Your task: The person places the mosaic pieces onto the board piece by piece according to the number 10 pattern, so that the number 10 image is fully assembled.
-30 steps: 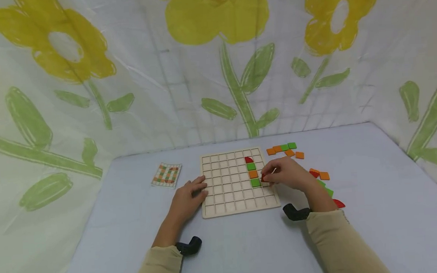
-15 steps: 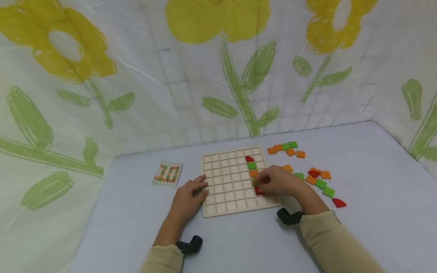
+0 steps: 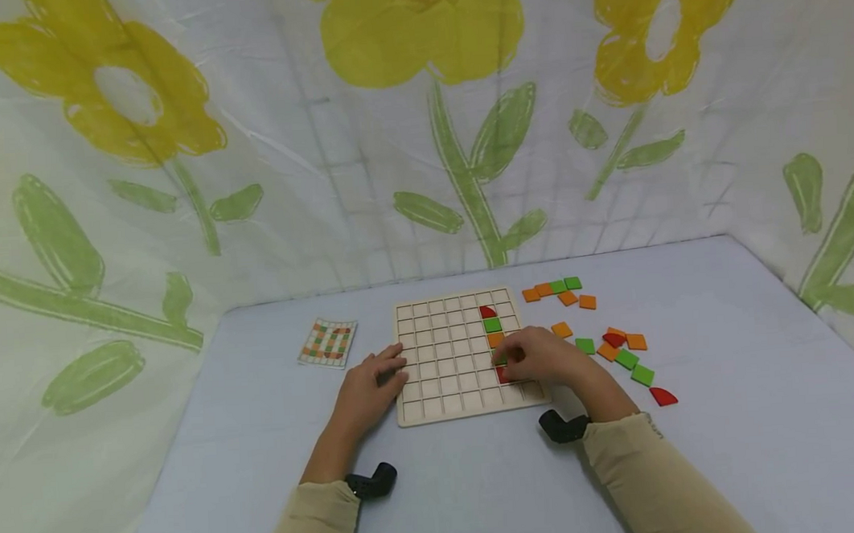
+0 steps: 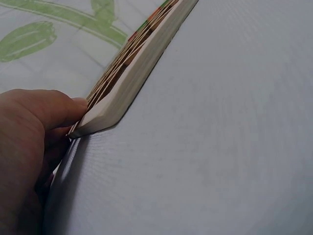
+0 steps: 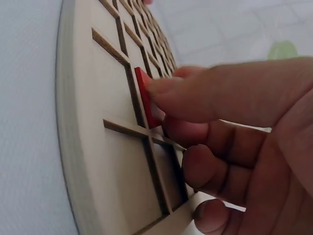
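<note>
A pale wooden grid board (image 3: 430,387) lies on the table. My right hand (image 3: 544,355) pinches a red tile (image 3: 503,374) between thumb and index finger at a lower cell; its shape is mostly covered. In the right wrist view, that red tile (image 5: 149,100) leans slightly at the grid lines under my thumb. Above it in the same column sit a partly hidden green tile, an orange tile (image 3: 496,339), a green tile (image 3: 491,325) and a red quarter-circle tile (image 3: 487,312). My left hand (image 3: 364,392) rests against the board's left edge, thumb on the rim.
A small pattern card (image 3: 327,342) lies left of the board. Loose orange, green and red tiles are scattered to the right, among them a green tile (image 3: 642,375) and a red quarter-circle tile (image 3: 662,397). A flower-painted sheet (image 3: 287,225) hangs behind the table.
My right hand has moved left and slightly down, bringing the red tile from beside the column to the cell below the lower green tile. My left hand stays put.
</note>
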`<state>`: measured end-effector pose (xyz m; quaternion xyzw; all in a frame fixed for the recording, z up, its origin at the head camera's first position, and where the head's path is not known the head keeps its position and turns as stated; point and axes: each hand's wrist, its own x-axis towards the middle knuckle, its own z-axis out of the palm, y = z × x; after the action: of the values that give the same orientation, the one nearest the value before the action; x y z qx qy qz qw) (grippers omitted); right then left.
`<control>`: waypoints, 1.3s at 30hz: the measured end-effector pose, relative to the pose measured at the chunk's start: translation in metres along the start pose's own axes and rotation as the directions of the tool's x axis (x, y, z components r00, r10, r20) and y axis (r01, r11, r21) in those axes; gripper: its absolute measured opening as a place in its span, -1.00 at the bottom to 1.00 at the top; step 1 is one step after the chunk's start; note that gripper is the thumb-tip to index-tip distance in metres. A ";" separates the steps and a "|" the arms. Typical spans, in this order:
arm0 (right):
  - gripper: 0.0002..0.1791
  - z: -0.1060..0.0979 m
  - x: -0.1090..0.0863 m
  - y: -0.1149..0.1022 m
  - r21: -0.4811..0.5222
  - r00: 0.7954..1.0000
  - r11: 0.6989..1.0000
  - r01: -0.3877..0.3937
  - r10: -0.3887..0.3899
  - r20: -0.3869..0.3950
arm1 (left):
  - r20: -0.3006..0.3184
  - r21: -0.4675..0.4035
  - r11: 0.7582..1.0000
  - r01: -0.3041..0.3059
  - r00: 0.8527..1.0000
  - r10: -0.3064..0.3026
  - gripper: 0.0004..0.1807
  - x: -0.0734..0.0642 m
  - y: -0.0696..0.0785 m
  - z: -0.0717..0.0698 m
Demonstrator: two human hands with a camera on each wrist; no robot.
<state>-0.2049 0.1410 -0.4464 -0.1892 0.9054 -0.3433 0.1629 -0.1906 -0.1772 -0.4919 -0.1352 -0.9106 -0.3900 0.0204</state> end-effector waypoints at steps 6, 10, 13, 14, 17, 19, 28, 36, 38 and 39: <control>-0.84 0.001 0.000 -0.002 -0.038 0.999 0.999 -0.010 0.011 0.038 | -0.002 -0.003 1.000 -0.003 1.000 0.003 -0.66 0.000 0.000 0.000; -0.83 0.002 -0.001 -0.001 -0.059 0.999 0.998 -0.017 0.019 0.050 | 0.000 -0.004 1.000 0.010 1.000 -0.010 -0.66 0.000 -0.001 0.001; -0.79 0.001 -0.001 -0.001 -0.056 0.999 0.998 -0.033 0.035 0.041 | 0.001 -0.001 1.000 0.016 1.000 -0.016 -0.66 0.000 -0.001 0.001; -0.78 0.001 -0.001 -0.001 -0.054 0.999 0.998 -0.036 0.037 0.033 | 0.000 -0.001 1.000 0.016 1.000 -0.016 -0.66 0.000 -0.001 0.001; -0.76 0.000 -0.002 -0.001 -0.038 0.999 0.998 -0.040 0.040 0.010 | -0.004 -0.002 1.000 0.013 1.000 -0.013 -0.67 0.000 0.000 0.001; -0.75 -0.001 -0.002 -0.001 -0.033 1.000 0.999 -0.027 0.028 0.002 | -0.007 -0.002 1.000 0.011 1.000 -0.011 -0.67 0.000 0.000 0.001; -0.73 -0.003 -0.003 0.002 -0.041 1.000 0.999 -0.015 0.014 -0.023 | -0.007 0.001 1.000 0.013 1.000 -0.013 -0.67 -0.001 0.001 0.001; -0.80 -0.006 -0.004 0.003 -0.024 0.999 0.999 -0.031 0.030 -0.034 | -0.020 0.000 1.000 0.001 1.000 -0.001 -0.69 -0.001 0.000 0.002; -0.80 -0.005 -0.003 0.003 -0.001 0.998 0.999 -0.045 0.045 -0.049 | -0.024 -0.001 1.000 -0.001 1.000 0.001 -0.69 -0.001 0.000 0.002; -0.80 -0.005 -0.003 0.003 0.009 0.997 0.999 -0.052 0.052 -0.056 | -0.026 -0.001 1.000 -0.001 1.000 0.001 -0.69 -0.001 0.001 0.002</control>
<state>-0.2051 0.1468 -0.4446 -0.1553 0.9131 -0.3474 0.1468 -0.1895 -0.1755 -0.4927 -0.1307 -0.9099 -0.3923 0.0322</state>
